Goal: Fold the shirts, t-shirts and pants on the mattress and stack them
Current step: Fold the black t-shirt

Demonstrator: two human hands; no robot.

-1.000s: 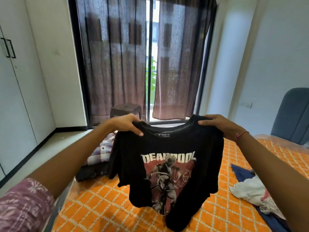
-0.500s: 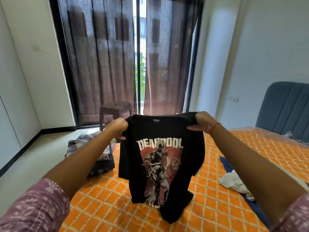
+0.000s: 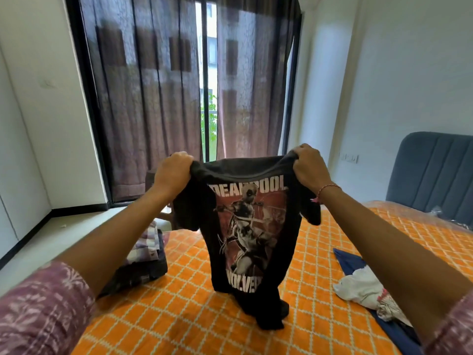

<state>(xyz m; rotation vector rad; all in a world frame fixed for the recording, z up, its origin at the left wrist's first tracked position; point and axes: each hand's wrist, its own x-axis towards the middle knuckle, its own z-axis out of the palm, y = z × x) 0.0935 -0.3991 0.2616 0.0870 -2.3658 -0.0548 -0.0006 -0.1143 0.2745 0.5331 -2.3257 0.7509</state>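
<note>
Black cotton jersey, light and limp: the Deadpool t-shirt hangs in the middle of the head view with no stiffness of its own. I judge it will drape and twist wherever it is not held, and the printed panel looks a little firmer than the plain knit. The shoulder seams look like the best places to take hold, since the body then falls straight.

That is about where the hands are. The left hand, at ten o'clock from the print, has its fingers curled round a bunched left shoulder. The right hand, at two o'clock, pinches the right shoulder the same way, cloth gathered under the knuckles. The collar sags between them.

The hem, at six o'clock, touches the orange quilted mattress cover and crumples there. A stack of folded clothes sits at eight o'clock; a white garment lies on blue cloth at four o'clock.
</note>
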